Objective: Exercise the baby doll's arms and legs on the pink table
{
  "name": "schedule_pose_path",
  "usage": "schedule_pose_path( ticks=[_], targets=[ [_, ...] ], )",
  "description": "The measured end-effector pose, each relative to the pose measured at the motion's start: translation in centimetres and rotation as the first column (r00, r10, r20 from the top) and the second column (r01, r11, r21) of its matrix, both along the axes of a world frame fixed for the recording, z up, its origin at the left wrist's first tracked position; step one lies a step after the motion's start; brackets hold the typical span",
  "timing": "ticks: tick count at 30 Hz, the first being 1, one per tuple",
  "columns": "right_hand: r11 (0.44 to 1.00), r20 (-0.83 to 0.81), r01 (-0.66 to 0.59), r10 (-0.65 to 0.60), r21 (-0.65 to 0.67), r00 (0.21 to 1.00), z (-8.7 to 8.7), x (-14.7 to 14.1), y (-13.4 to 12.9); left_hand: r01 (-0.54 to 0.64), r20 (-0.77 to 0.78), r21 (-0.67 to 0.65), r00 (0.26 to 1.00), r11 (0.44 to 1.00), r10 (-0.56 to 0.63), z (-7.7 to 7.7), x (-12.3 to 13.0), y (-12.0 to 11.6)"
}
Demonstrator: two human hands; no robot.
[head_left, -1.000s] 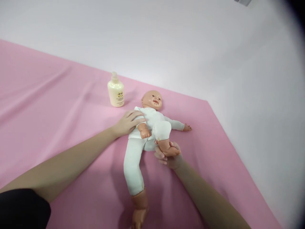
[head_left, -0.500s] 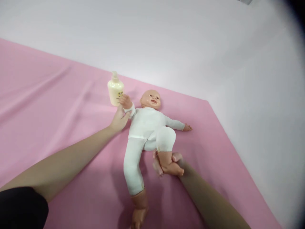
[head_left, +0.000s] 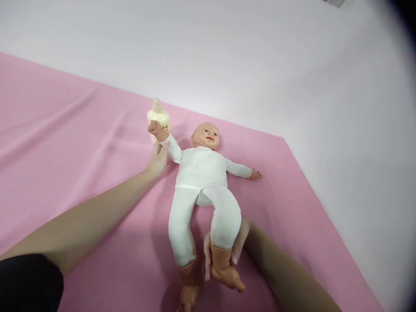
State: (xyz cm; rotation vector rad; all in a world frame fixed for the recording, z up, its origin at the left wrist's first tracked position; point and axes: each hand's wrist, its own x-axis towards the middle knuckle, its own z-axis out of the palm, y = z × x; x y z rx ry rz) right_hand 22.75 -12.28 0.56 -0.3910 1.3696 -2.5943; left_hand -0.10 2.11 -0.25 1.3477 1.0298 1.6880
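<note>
Your left fingers (head_left: pixel 166 146), curled, hold the doll (head_left: pixel 204 170) by its wrist (head_left: pixel 163 136); your right fingers (head_left: pixel 207 256) wrap loosely around one ankle (head_left: pixel 222 256).

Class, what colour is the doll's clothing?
The clothing is plain white, seen best in the head view.

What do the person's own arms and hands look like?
The left hand and the right hand wear no gloves; no watch or bracelet shows. A black sleeve ends near the left elbow. The right forearm is bare as far as visible.
</note>
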Motion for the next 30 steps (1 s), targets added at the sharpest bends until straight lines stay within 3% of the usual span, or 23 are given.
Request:
schedule_pose_path(
  ticks=[2, 5, 8, 11, 13, 17, 20, 30],
  targets=[
    [0.998, 0.014, 0.037, -0.037, -0.051, 0.999, -0.6, 0.6, -0.2, 0.032, -0.102, 0.059, 0.994, 0.998, -0.026, -0.2, 0.0, -0.1],
    [0.949, -0.009, 0.246, -0.253, -0.194, 0.967, -1.8, 1.5, -0.7, 0.108, -0.355, 0.205, 0.934, 0.973, -0.029, 0.0, -0.2, -0.7],
    [0.807, -0.026, 0.497, -0.531, -0.319, 0.847, -2.1, 2.0, -0.9, 0.284, -0.653, 0.345, 0.757, 0.895, 0.012, 0.9, -0.2, -1.6],
    [0.659, 0.008, 0.654, -0.702, -0.372, 0.712, -1.3, 2.0, -0.7, 0.473, -0.820, 0.364, 0.572, 0.802, 0.035, 1.9, 0.1, -2.4],
    [0.568, 0.093, 0.735, -0.764, -0.371, 0.638, -0.5, 1.9, -0.6, 0.520, -0.847, 0.379, 0.528, 0.766, 0.061, 2.2, 0.3, -2.6],
    [0.435, 0.243, 0.839, -0.819, -0.326, 0.520, 0.3, 1.6, -0.4, 0.525, -0.860, 0.380, 0.504, 0.761, 0.082, 2.3, 0.4, -2.7],
    [0.396, 0.283, 0.869, -0.833, -0.296, 0.476, 0.3, 1.6, -0.4, 0.525, -0.866, 0.374, 0.492, 0.765, 0.086, 2.2, 0.4, -2.7],
    [0.385, 0.303, 0.888, -0.840, -0.251, 0.450, 0.3, 1.6, -0.5, 0.537, -0.868, 0.351, 0.493, 0.767, 0.052, 2.2, 0.6, -2.6]
  ],
)
